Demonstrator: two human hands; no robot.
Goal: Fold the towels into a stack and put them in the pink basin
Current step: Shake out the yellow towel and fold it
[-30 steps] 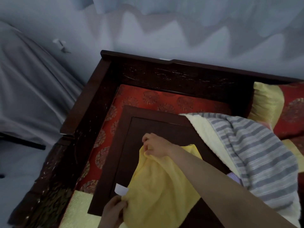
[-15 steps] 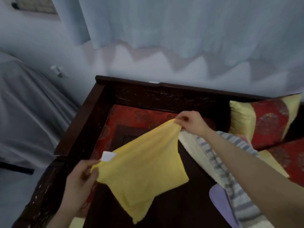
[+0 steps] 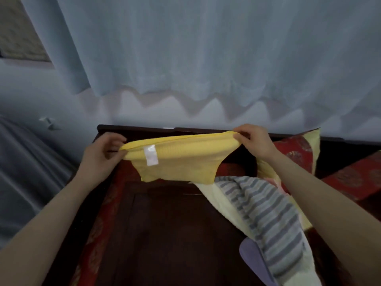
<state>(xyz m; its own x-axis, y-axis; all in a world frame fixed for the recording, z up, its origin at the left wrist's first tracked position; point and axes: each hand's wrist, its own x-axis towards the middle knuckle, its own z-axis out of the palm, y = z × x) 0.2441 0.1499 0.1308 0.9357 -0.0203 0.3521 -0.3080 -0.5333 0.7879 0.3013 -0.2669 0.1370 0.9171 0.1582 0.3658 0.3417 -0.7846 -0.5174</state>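
Yellow towel is held stretched above the dark worktop, its top corners pinched by the left hand and right hand

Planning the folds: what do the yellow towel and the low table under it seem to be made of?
Yellow towel: thin, soft, matte fabric, probably cotton or microfibre; it sags between both hands. Low table: dark wood by its look, with a framed panel and a faint sheen.
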